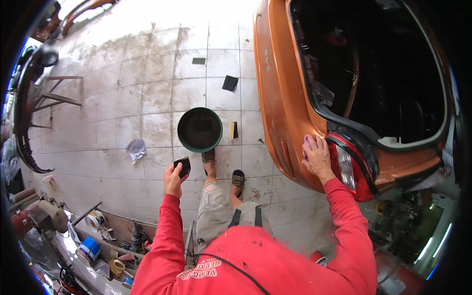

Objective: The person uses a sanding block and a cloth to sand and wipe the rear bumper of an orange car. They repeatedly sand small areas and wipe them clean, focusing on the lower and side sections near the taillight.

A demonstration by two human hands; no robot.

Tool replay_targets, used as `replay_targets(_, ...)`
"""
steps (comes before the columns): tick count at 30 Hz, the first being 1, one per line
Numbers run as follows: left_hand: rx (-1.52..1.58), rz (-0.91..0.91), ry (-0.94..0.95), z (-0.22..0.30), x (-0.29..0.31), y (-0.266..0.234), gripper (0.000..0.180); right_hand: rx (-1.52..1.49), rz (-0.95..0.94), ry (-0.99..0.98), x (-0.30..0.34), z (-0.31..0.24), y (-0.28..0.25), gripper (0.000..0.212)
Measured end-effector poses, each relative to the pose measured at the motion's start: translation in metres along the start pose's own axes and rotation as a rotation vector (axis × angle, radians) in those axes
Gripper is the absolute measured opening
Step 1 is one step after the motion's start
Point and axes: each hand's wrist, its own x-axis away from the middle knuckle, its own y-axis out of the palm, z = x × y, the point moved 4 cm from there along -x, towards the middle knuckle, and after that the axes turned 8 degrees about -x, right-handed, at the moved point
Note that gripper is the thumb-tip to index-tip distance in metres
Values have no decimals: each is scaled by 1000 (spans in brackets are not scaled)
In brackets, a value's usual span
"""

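Note:
My left hand (173, 180) grips a black sanding pad (183, 167) with a yellowish edge, held above the tiled floor. To the right, my right hand (318, 158) is pressed against the rear corner of an orange car body (282, 123), beside the red and clear tail light (348, 168). Its fingers are closed over a pink-purple pad or cloth (307, 146), mostly covered by the hand. Between my hands and farther off stands a round dark green bucket (221, 129) with dark liquid in it.
Right of the bucket lies a black and yellow sponge (234, 130); dark pads (229, 83) lie farther off. Crumpled clear plastic (136, 149) is on the floor. A metal stand (58, 97) is far left. Tools, tape and a blue can (88, 250) crowd the lower left.

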Motion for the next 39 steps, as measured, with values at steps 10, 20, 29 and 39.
replay_targets(10,-1099,-376,339,-133,-325,87,26,-28,113,16,-94,22,70,30)
replay_targets(20,-1526,-438,318,-267,-526,23,38,-69,326,-106,-216,47,85,44)
replay_targets(29,-68,-285,-576,-245,-433,87,37,-162,334,-97,-208,50,89,37)
replay_targets(39,-663,-794,820,5,-68,400,61,-361,-68,-86,-168,75,-6,18)
